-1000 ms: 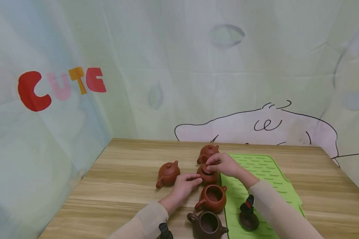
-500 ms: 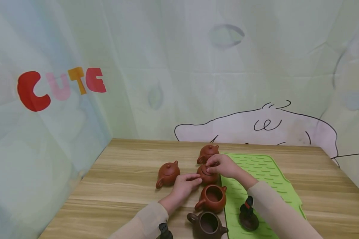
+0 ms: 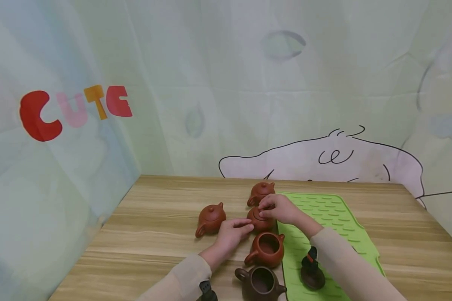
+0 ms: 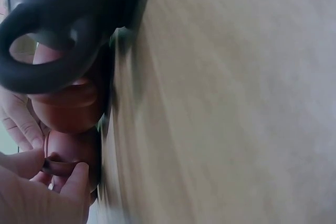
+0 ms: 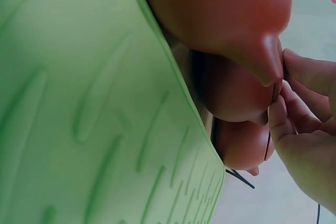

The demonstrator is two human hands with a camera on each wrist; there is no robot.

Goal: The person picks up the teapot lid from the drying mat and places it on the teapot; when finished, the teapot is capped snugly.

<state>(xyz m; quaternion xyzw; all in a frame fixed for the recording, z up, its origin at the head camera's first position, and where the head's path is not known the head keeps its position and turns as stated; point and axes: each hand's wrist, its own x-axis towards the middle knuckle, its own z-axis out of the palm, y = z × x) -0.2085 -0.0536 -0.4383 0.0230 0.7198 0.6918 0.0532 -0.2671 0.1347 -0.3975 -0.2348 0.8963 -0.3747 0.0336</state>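
My left hand (image 3: pixel 231 236) pinches the handle (image 4: pixel 60 168) of a small reddish-brown clay teapot (image 3: pixel 259 224), the second from the back of a row. Above the same teapot, my right hand (image 3: pixel 282 209) has thumb and fingertips on its lid, which sits level in the opening; the fingers cover the knob. In the right wrist view, the fingertips meet at the lid's edge. Nearer to me stand a lidless red-brown teapot (image 3: pixel 270 250) and a lidless dark brown teapot (image 3: pixel 261 282).
A lidded teapot (image 3: pixel 263 191) heads the row; another lidded teapot (image 3: pixel 212 218) stands left of it. Along the row's right side lies a green ridged mat (image 3: pixel 325 209), with a dark brown round piece (image 3: pixel 312 278) under my right forearm. Wooden tabletop (image 3: pixel 147 234) surrounds everything.
A second ago a dark gap showed under the tilted lid; it has since dropped down into the teapot's opening. Both hands have stayed almost in place.
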